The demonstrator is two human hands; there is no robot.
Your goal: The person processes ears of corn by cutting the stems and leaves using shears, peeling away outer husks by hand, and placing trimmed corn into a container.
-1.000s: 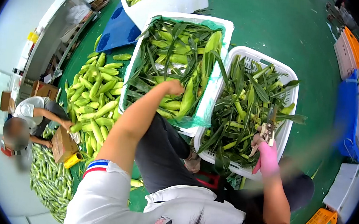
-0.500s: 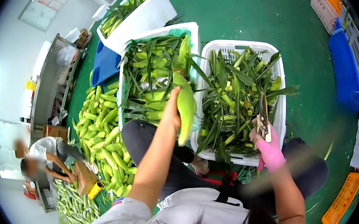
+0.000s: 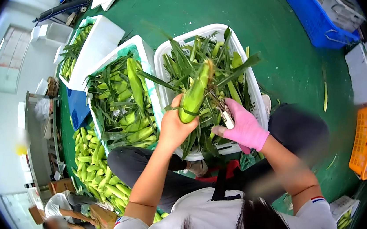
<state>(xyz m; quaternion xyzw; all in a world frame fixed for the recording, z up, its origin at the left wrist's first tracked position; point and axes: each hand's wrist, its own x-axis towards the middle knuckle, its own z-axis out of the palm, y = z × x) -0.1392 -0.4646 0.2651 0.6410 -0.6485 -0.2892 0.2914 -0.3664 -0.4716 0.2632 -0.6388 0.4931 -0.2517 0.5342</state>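
Observation:
My left hand (image 3: pixel 177 127) is wrapped round the lower part of a green-husked ear of corn (image 3: pixel 195 93), which points up and away from me. The ear is over a white plastic basket (image 3: pixel 161 64) full of cut leaves and husk pieces. In its pink glove, my right hand (image 3: pixel 249 127) grips pruning shears (image 3: pixel 227 118) with a pale handle. Their blades lie close beside the ear, among leaves, and I cannot tell whether they touch it. Left of the basket, a white foam box (image 3: pixel 148 62) holds leafy corn ears.
Another foam box (image 3: pixel 99 47) with corn stands farther left. A pile of corn (image 3: pixel 95 163) covers the floor below it, near a co-worker (image 3: pixel 62 204) bending by a cardboard box. A blue crate (image 3: pixel 309 20) and an orange crate (image 3: pixel 363 140) are at the right.
My left hand has carried the ear from the foam box to over the basket and tipped it upward. My right hand has brought the shears nearer the ear. The view has turned.

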